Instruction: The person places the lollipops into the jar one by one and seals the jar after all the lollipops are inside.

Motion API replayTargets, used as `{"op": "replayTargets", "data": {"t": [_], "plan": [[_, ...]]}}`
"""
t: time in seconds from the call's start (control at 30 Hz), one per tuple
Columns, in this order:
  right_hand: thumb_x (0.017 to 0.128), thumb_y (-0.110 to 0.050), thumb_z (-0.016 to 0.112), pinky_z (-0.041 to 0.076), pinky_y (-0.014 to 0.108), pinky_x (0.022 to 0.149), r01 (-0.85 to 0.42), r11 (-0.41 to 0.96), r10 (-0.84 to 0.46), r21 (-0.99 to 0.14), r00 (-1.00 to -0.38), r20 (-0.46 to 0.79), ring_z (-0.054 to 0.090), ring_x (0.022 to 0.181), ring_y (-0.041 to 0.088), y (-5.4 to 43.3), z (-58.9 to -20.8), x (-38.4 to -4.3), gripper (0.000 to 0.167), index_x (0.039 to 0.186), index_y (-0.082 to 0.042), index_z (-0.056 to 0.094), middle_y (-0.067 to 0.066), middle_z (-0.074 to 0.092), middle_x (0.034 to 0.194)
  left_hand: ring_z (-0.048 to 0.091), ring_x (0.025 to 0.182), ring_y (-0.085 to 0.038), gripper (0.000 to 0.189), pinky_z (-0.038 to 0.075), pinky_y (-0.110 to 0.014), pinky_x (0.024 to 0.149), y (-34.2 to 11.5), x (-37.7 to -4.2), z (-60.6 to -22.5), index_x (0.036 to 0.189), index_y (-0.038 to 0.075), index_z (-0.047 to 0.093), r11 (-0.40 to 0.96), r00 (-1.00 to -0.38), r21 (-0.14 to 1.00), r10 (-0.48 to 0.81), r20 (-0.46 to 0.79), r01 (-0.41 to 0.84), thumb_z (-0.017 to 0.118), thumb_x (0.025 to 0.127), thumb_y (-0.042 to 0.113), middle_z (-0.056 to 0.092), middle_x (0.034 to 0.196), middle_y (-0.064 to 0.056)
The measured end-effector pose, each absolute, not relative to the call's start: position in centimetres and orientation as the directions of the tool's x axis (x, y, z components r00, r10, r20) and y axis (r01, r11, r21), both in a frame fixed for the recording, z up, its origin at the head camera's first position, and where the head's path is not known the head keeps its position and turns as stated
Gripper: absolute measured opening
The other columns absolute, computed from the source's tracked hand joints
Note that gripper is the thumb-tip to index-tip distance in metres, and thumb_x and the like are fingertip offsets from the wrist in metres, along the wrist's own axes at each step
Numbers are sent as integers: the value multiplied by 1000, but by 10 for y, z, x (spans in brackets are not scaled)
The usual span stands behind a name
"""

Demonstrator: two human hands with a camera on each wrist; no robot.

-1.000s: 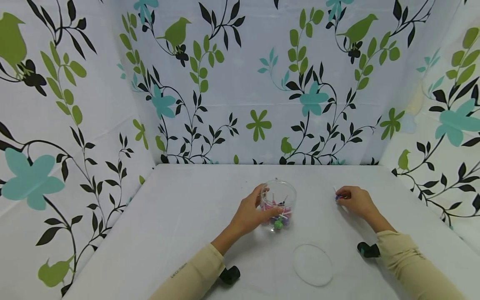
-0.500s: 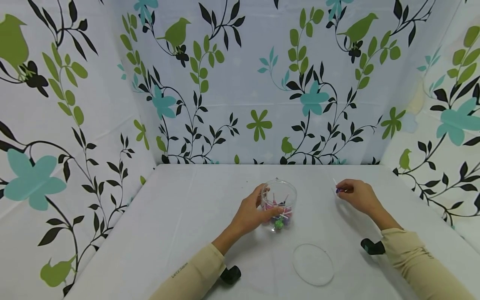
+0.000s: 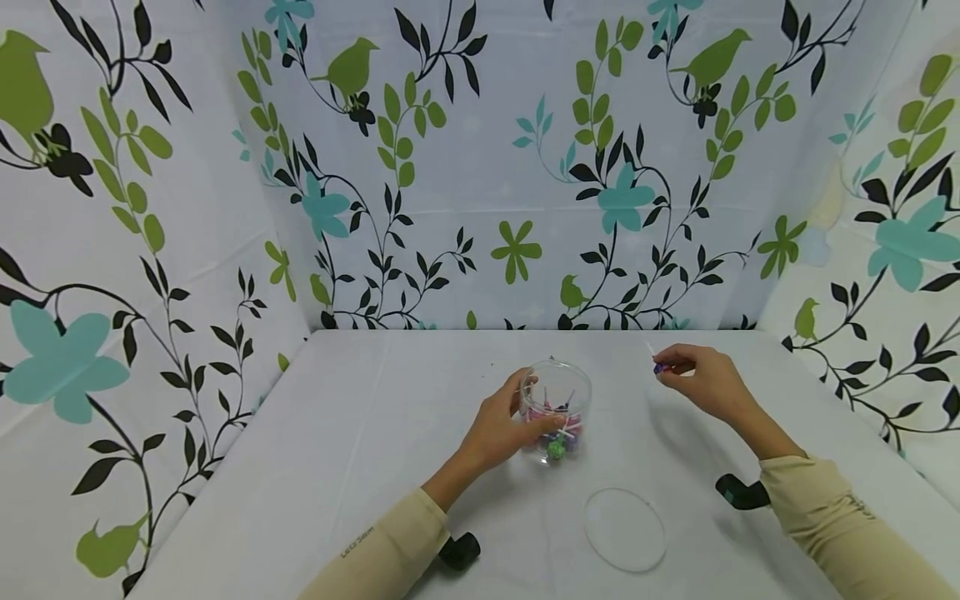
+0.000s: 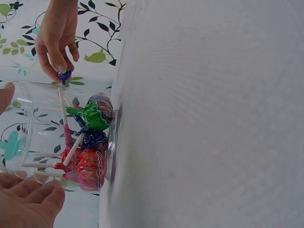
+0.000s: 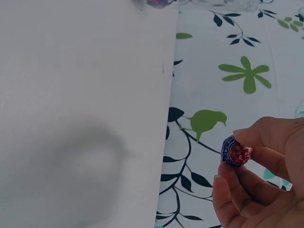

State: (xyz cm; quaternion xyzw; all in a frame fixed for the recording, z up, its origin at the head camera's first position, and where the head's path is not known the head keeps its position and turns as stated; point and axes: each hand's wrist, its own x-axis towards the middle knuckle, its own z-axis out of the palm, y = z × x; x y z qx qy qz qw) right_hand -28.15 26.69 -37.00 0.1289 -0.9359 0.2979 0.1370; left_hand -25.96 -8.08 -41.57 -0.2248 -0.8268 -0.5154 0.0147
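Note:
My left hand [image 3: 501, 431] grips a clear round jar [image 3: 557, 375] from its left side, thumb across the front. Inside are several wrapped lollipops with white sticks: a green one [image 4: 95, 115], red ones [image 4: 92, 171] and dark blue or purple ones [image 4: 96, 141]. Off to the jar's right, my right hand [image 3: 708, 381] pinches a blue-purple lollipop [image 3: 661, 367] by its wrapped head, stick pointing up and away. In the right wrist view, the red and blue wrapper [image 5: 236, 152] shows between thumb and fingers, raised over the table.
A thin clear ring, like a round lid [image 3: 664, 533], lies in front of the jar on the white table [image 3: 375, 467]. Black devices [image 3: 459, 551] sit under both wrists. Patterned cloth [image 3: 517, 250] walls the back and sides.
My right hand has risen and moved a little left toward the jar with the lollipop, its shadow now farther from it. The left hand and jar stay put.

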Motion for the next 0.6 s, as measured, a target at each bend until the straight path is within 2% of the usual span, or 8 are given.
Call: {"op": "replayTargets", "data": {"t": [0.6], "plan": [[95,-9,76,57,39,73,-429,743,-231,-514,-885,405,70,97,31,230,-342,-266,23,117,-4,74,8,74,105,49,140,-33,89,45,-54,109,-80,-260,-417,160,20,38,371,-902,848,353,249,379,78,89,55,51,155,-2]]}}
